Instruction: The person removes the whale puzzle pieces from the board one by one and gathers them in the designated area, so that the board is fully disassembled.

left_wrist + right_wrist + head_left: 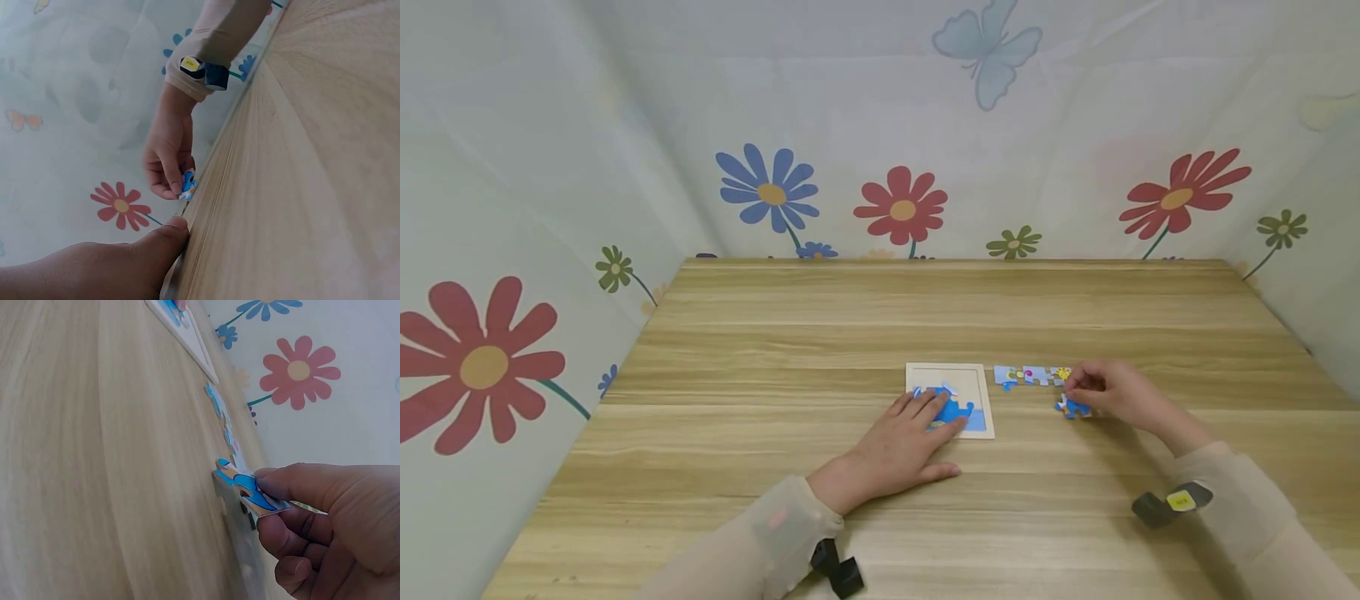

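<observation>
Between thumb and fingers my right hand [1108,393] pinches a blue and white jigsaw piece [247,487], held tilted just over the table in the right wrist view. My left hand [898,442] lies with its fingers spread over the lower left part of a pale wooden puzzle frame [951,367]. Inside that frame, blue joined pieces [955,410] show partly under the fingers, while the upper part is bare board. To the right of the frame, a row of loose puzzle pieces [1036,376] lies on the table, its right end close to my right hand.
The wooden table [760,333] reaches back to a white curtain [865,100] printed with flowers and a butterfly. Black wrist cameras [838,571] are strapped to both sleeves.
</observation>
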Demonstrator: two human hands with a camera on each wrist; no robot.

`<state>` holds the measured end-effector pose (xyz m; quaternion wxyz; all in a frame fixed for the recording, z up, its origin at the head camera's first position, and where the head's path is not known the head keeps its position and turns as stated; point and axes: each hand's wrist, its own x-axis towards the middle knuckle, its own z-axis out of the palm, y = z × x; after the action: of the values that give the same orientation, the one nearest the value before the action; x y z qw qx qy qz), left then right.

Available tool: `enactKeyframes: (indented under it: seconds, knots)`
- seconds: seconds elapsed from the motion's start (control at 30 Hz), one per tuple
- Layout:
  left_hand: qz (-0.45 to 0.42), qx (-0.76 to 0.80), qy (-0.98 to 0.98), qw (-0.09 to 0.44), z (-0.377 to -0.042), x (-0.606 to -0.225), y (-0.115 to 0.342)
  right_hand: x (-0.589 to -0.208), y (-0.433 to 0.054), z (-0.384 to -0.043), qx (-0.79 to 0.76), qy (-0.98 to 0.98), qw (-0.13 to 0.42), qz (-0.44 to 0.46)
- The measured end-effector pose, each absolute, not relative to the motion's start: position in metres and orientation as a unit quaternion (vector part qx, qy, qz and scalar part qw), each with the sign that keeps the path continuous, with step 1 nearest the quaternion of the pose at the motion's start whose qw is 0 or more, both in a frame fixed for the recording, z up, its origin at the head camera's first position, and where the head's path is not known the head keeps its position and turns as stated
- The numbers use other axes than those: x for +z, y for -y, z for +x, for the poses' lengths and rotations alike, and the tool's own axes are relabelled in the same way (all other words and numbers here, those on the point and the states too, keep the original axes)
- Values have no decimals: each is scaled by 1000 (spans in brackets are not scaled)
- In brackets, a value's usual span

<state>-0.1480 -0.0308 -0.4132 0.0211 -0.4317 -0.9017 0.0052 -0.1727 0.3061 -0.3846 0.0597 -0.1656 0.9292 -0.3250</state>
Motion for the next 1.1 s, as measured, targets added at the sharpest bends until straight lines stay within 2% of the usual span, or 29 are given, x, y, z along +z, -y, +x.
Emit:
enactKeyframes:
  seconds: [0.47, 0.7, 1.1]
  knots:
    - [-429, 10, 903, 18, -148, -414, 31, -390, -313, -174, -343, -925, 85, -140]
    - [-433, 6, 901, 29, -148, -415, 31, -390, -314, -173, -335, -928, 67, -149]
    - [-433, 4, 901, 17, -151, -414, 32, -394, -316, -169, -314, -940, 38, -130]
